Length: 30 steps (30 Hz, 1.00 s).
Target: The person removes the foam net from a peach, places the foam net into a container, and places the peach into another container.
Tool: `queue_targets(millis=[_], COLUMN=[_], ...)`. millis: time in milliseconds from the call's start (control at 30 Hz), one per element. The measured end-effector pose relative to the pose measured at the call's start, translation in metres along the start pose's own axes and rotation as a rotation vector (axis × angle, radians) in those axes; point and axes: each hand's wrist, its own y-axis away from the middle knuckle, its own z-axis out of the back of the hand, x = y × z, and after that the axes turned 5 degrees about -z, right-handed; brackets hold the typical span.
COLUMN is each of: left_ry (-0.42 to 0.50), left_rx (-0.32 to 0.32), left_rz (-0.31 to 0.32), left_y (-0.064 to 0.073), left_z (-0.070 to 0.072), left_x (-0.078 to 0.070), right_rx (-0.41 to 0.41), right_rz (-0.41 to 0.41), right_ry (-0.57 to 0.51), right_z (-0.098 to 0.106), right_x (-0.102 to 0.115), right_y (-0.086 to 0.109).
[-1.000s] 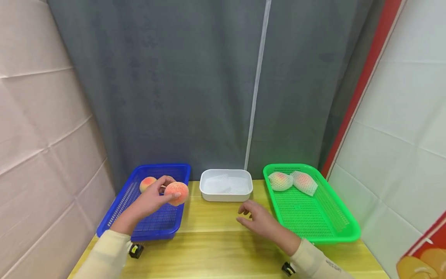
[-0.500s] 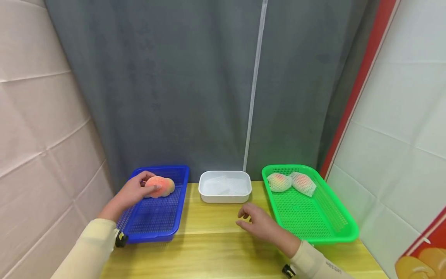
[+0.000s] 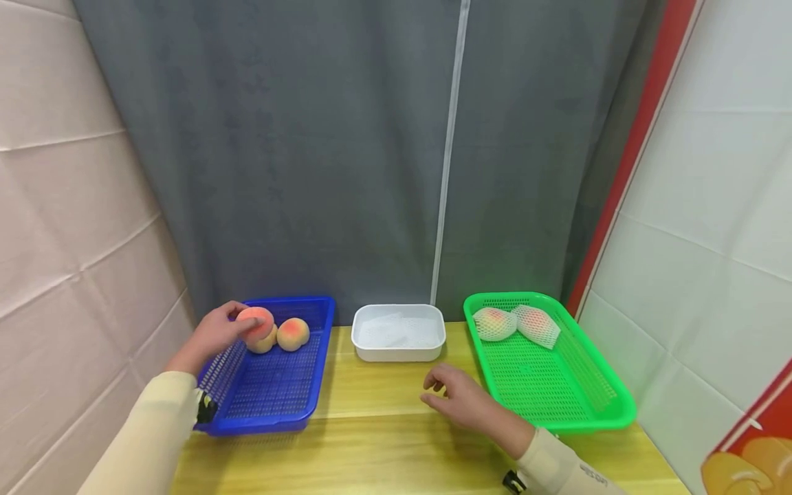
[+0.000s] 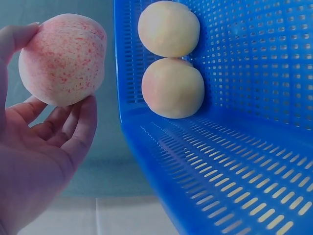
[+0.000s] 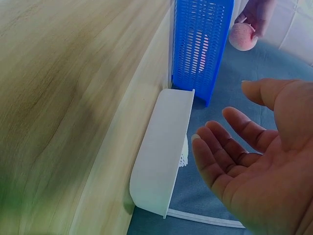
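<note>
On the wooden table (image 3: 383, 454) I see three containers. The green basket (image 3: 526, 392), at the right, has two peaches in white net (image 3: 537, 326) lying side by side at its far end. The blue basket (image 3: 272, 385), at the left, contains two bare peaches (image 3: 293, 335), close together near the far end. Between the baskets stands a white box (image 3: 399, 354) with whitish net material (image 3: 396, 330) inside. The person's right hand (image 3: 458, 395) is relaxed before this box, its fingers loosely bent and free. The left hand (image 3: 215, 335) grasps a reddish peach (image 4: 66, 61) between thumb and fingers, raised above the blue basket's rim. Small dark letters (image 3: 594, 473) on the right sleeve (image 3: 557, 462) are too small for reading.
</note>
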Motion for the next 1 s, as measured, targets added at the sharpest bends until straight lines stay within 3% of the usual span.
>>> queue_targets(millis=[367,500,700,833,933,967,1000], left_ry=[-0.067,-0.095,-0.17,-0.191,-0.184,-0.156,-0.153], left_rx=[0.006,0.021,0.044,0.109,0.154,0.157,0.167], left_rz=[0.1,0.103,0.08,0.083,0.042,-0.012,-0.029], left_y=[-0.009,-0.011,-0.019,-0.025,-0.031,-0.037,-0.039], left_z=[0.011,0.011,0.002,-0.005,-0.01,-0.013,-0.014], left_x=[0.008,0.01,0.017,0.025,0.039,0.055,0.06], right_rx=[-0.002,-0.004,0.006,0.014,0.02,0.022,0.024], right_rz=[0.028,0.028,0.01,0.014,0.013,0.011,0.009], right_ry=[-0.007,-0.007,-0.005,-0.009,-0.006,-0.005,-0.005], right_z=[0.001,0.002,0.003,0.002,0.002,0.002,0.001], right_x=[0.0,-0.001,-0.001,0.001,0.002,0.002,0.002], right_y=[0.001,0.001,0.002,0.001,0.001,0.001,0.001])
